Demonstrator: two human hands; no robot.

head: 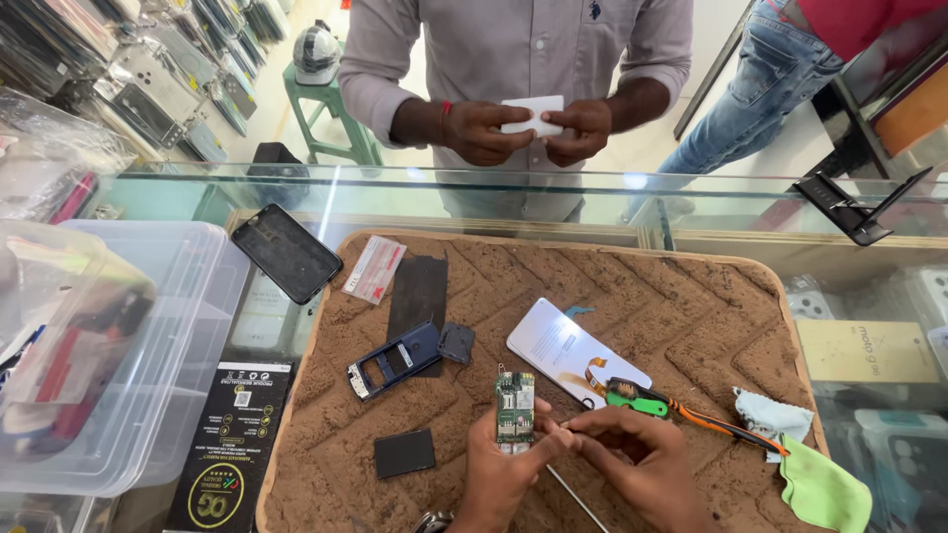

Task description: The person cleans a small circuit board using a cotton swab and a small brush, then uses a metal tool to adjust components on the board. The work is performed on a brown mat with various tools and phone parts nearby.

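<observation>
Both hands meet near the front edge of the brown ridged mat point(691, 326) that lies on the glass tabletop point(592, 192). The left hand point(504, 469) grips a small green circuit board point(514, 407) upright by its lower end; the right hand point(637, 464) pinches a thin metal tool point(578, 498) whose tip touches the board's lower right side.

Just right of the board lie an orange-handled brush with a green head point(681, 407) and a white phone back panel point(563, 345). Left of it sit a blue phone frame point(393, 359), a small dark cover point(455, 342), a dark sheet point(419, 286) and a black battery point(404, 453). A green cloth point(825, 489) and a pale blue cloth point(770, 413) rest at the mat's right front corner. A black phone point(286, 253) lies off the mat's left back corner, beside a clear plastic bin point(148, 355). Across the tabletop another person's hands point(533, 128) hold a white card point(533, 114).
</observation>
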